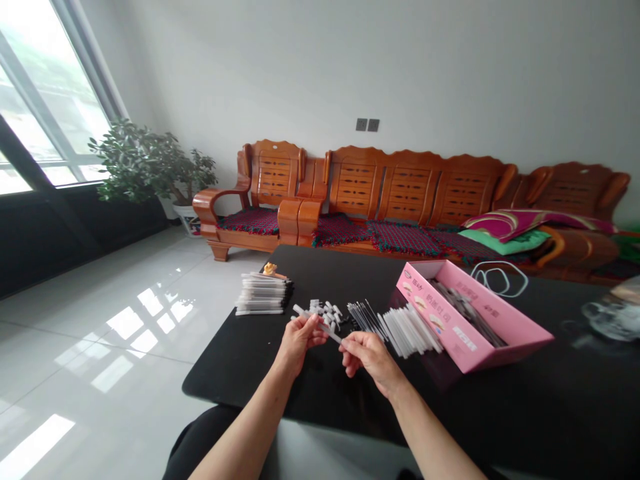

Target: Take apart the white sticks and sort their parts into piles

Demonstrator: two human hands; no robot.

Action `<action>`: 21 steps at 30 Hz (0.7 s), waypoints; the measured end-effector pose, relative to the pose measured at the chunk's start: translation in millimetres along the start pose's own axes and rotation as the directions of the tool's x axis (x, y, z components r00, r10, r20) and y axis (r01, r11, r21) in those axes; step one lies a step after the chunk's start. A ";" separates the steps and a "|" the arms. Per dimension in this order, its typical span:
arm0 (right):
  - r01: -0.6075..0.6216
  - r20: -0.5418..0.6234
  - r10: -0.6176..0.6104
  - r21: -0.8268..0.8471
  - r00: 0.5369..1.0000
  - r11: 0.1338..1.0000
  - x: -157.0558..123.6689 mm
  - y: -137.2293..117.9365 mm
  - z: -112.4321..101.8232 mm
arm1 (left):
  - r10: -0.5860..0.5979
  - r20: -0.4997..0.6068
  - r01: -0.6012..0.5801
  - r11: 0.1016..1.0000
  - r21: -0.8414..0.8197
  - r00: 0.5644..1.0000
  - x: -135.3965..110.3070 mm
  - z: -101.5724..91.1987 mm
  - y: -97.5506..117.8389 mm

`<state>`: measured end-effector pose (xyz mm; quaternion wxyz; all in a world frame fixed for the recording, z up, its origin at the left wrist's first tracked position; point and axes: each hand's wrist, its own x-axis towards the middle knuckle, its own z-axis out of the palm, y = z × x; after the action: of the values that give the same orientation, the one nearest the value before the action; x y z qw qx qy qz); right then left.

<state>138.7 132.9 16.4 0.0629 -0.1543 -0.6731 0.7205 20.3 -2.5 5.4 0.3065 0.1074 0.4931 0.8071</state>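
With left hand point(303, 339) and right hand point(367, 360), pinches a slim pale tube point(334, 335) lengthwise between them, above the counter point(225, 373) toward its front left corner. Just beyond, has small white pieces point(330, 315) scattered, then dark rods point(367, 319) and a row of tubes point(411, 331) rightward, beside a pink box point(441, 317). Along the left edge, has a stack of tubes point(260, 298); past the far edge, faces a wooden sofa point(355, 180).

pink box point(440, 307); black table point(235, 363); tubes point(409, 331) seemingly whitish
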 end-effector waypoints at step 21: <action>-0.026 -0.022 0.026 0.004 0.999 1.000 0.1 1.0 -0.7 | 0.004 -0.018 -0.003 1.000 0.019 1.000 3.3 -2.4 -3.8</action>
<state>138.9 133.5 15.3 0.0612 -0.1710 -0.6688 0.7209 18.0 -1.0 0.5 0.2994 0.1037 0.5034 0.8039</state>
